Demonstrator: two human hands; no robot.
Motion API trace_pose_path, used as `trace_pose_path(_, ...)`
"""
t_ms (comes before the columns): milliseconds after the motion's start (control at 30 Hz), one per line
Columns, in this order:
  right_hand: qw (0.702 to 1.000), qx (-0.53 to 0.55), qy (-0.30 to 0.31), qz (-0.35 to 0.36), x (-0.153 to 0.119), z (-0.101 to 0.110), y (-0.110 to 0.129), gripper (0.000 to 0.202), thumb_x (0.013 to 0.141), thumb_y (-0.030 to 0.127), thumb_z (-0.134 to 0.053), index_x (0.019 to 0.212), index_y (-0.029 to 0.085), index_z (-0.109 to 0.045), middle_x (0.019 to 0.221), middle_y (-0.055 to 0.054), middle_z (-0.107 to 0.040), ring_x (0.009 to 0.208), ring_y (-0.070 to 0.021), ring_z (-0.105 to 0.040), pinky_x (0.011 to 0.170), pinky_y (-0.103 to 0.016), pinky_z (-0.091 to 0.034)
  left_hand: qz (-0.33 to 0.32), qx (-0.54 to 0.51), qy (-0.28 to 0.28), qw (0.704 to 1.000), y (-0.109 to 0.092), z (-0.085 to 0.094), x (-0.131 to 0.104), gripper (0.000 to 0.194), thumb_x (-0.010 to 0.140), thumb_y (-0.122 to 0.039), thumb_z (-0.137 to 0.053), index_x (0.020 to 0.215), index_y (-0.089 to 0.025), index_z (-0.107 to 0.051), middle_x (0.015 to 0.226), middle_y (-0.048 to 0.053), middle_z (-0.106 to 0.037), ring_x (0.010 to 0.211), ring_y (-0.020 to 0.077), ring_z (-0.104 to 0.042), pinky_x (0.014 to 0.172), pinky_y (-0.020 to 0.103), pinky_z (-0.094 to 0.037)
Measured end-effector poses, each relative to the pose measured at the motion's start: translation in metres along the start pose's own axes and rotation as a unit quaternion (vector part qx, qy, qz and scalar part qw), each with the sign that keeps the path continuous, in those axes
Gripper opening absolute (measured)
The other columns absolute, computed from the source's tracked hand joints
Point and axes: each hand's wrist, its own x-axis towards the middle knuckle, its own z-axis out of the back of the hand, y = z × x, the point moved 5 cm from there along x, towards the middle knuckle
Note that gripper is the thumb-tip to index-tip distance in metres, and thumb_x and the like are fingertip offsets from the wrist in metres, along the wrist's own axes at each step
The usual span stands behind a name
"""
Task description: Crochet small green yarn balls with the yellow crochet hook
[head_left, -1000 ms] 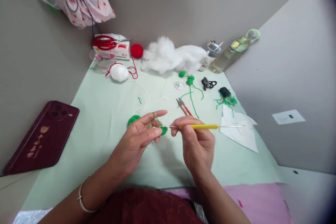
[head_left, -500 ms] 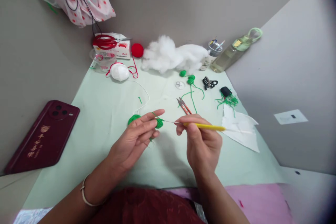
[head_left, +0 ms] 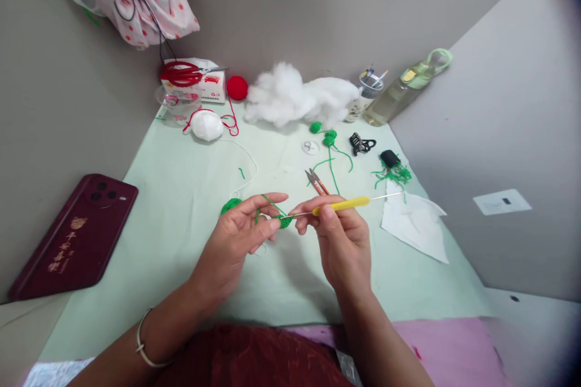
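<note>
Between the thumb and fingers of my left hand [head_left: 233,236] is a small green crochet piece [head_left: 285,222]. Green yarn runs from it up over the raised forefinger. My right hand [head_left: 344,236] is closed around the yellow handle of a crochet hook [head_left: 342,205]. The hook's thin metal shaft points left and its tip meets the green piece; whether it sits inside a stitch is too small to tell. Just behind my left hand rests a ball of green yarn [head_left: 230,205], partly hidden by the fingers.
Orange-handled thread snips [head_left: 316,181] lie beyond my right hand. Farther back are white stuffing [head_left: 290,97], a white yarn ball [head_left: 206,125], a red yarn ball [head_left: 237,88] and a black claw clip [head_left: 362,144]. A bottle [head_left: 402,94] stands back right; a maroon phone [head_left: 75,236] lies left.
My right hand has moved left with the hook, closer to my left hand. The hook's handle tilts more. The green piece has shifted slightly right and down, and the forefinger yarn shows longer.
</note>
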Motion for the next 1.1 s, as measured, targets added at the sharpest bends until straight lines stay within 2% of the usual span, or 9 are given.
trace_pose_path(100,0.992,-0.111,0.004,0.061,-0.006,-0.001,0.01,0.021,0.107,0.024,-0.057,0.103,0.025,-0.078,0.095,-0.001,-0.079,0.075,-0.0122,-0.072,0.071,-0.028,-0.06,-0.021,0.012,-0.012,1.0,0.0,0.001,-0.001,0.027,0.086,-0.029,-0.081,0.113,-0.031,-0.083,0.088,-0.002,-0.061,0.069,0.0093,-0.049,0.063,0.023,-0.039)
trace_pose_path(233,0.947,-0.26,0.027,0.186,-0.017,-0.009,0.023,0.026,0.105,0.012,-0.054,0.116,0.025,-0.074,0.099,-0.002,-0.079,0.082,-0.0143,-0.073,0.076,-0.03,-0.061,-0.041,0.041,-0.033,0.998,0.001,0.004,-0.003,0.027,0.088,-0.029,-0.08,0.115,-0.032,-0.082,0.082,-0.003,-0.056,0.072,0.0107,-0.048,0.064,0.023,-0.039)
trace_pose_path(500,0.877,-0.354,0.063,0.32,-0.024,-0.021,0.026,0.025,0.101,0.006,-0.054,0.116,0.019,-0.068,0.099,-0.011,-0.08,0.091,-0.0202,-0.076,0.074,-0.033,-0.063,-0.073,0.048,-0.074,0.993,0.0,0.003,-0.004,0.032,0.086,-0.024,-0.082,0.116,-0.033,-0.08,0.086,-0.004,-0.058,0.063,0.0077,-0.043,0.058,0.022,-0.039)
trace_pose_path(633,0.903,-0.308,0.06,0.293,-0.017,-0.018,0.026,0.025,0.102,0.007,-0.054,0.113,0.021,-0.07,0.099,-0.009,-0.08,0.088,-0.0194,-0.076,0.075,-0.034,-0.063,-0.063,0.026,-0.055,0.996,0.002,0.004,-0.002,0.044,0.087,-0.031,-0.084,0.13,-0.035,-0.074,0.088,-0.005,-0.061,0.062,0.0073,-0.042,0.058,0.022,-0.038)
trace_pose_path(767,0.917,-0.283,0.049,0.275,-0.013,-0.015,0.022,0.027,0.103,0.008,-0.052,0.117,0.022,-0.07,0.096,-0.006,-0.079,0.082,-0.0187,-0.075,0.074,-0.035,-0.063,-0.074,0.032,-0.065,0.995,0.001,0.006,-0.002,0.038,0.086,-0.027,-0.086,0.123,-0.032,-0.078,0.089,-0.004,-0.062,0.064,0.0073,-0.043,0.06,0.021,-0.039)
trace_pose_path(867,0.865,-0.378,0.054,0.326,-0.02,-0.02,0.015,0.03,0.101,0.008,-0.056,0.122,0.024,-0.071,0.099,-0.007,-0.079,0.087,-0.0196,-0.075,0.073,-0.034,-0.063,-0.049,-0.013,-0.04,0.998,0.003,0.0,-0.002,0.045,0.083,-0.028,-0.088,0.126,-0.031,-0.077,0.087,-0.003,-0.063,0.066,0.008,-0.045,0.061,0.021,-0.04)
trace_pose_path(967,0.813,-0.448,0.037,0.37,-0.027,-0.022,0.012,0.035,0.098,0.008,-0.062,0.126,0.026,-0.073,0.109,-0.009,-0.078,0.097,-0.0219,-0.076,0.075,-0.033,-0.063,0.043,-0.101,0.013,0.994,0.009,-0.007,0.0,0.047,0.084,-0.03,-0.086,0.13,-0.026,-0.076,0.066,-0.007,-0.05,0.058,0.0075,-0.037,0.062,0.02,-0.043)
trace_pose_path(1033,0.849,-0.402,0.026,0.342,-0.025,-0.019,0.015,0.035,0.098,0.007,-0.062,0.125,0.027,-0.074,0.109,-0.008,-0.078,0.097,-0.0215,-0.076,0.075,-0.033,-0.063,0.096,-0.149,0.029,0.984,0.009,-0.009,0.001,0.042,0.084,-0.029,-0.085,0.124,-0.021,-0.08,0.057,-0.01,-0.035,0.054,0.0071,-0.027,0.063,0.021,-0.044)
trace_pose_path(1100,0.914,-0.303,0.004,0.27,-0.017,-0.012,0.017,0.031,0.101,0.008,-0.059,0.118,0.027,-0.076,0.097,-0.005,-0.078,0.087,-0.0189,-0.074,0.073,-0.033,-0.062,0.101,-0.17,0.025,0.98,0.006,-0.007,0.002,0.036,0.083,-0.027,-0.085,0.118,-0.019,-0.082,0.053,-0.012,-0.028,0.051,0.0063,-0.018,0.063,0.022,-0.046)
